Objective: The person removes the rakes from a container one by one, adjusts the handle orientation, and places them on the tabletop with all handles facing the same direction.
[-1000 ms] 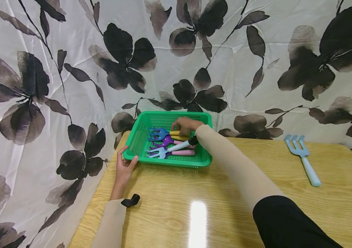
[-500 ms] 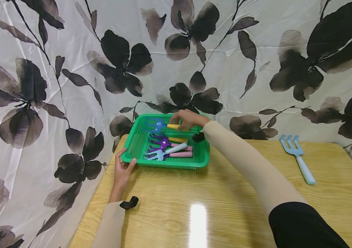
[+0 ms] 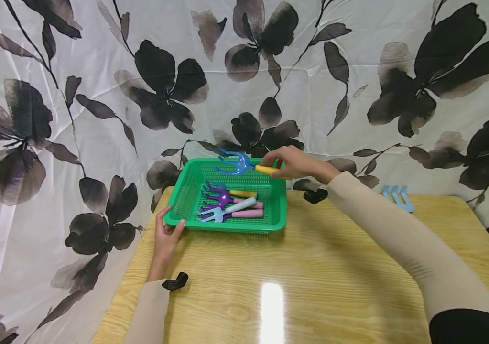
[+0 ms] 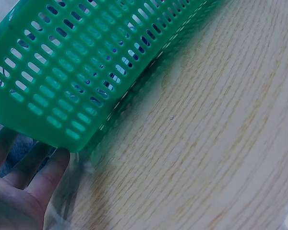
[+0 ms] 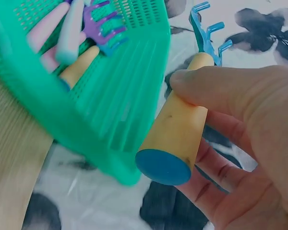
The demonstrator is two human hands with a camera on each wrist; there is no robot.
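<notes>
My right hand (image 3: pixel 293 162) grips the yellow handle of a blue garden hand fork (image 3: pixel 241 164), raised over the back right of a green plastic basket (image 3: pixel 282 210). The right wrist view shows my thumb across the yellow handle (image 5: pixel 175 129), its blue end cap facing the camera. My left hand (image 3: pixel 168 240) holds the basket's front left corner, thumb at the front rim. In the basket lie several more hand forks: a blue one with a yellow handle (image 3: pixel 244 194), purple ones with pink handles (image 3: pixel 248 214), and a light blue one (image 3: pixel 216 215) on top.
A light blue hand fork (image 3: pixel 399 198) lies at the right of the wooden table (image 3: pixel 334 286), its handle hidden behind my right sleeve. A floral curtain (image 3: pixel 313 110) hangs close behind the basket and along the left table edge.
My right hand has lifted the blue hand fork out from among the others and moved it up and to the right. My left hand has stayed at the basket corner.
</notes>
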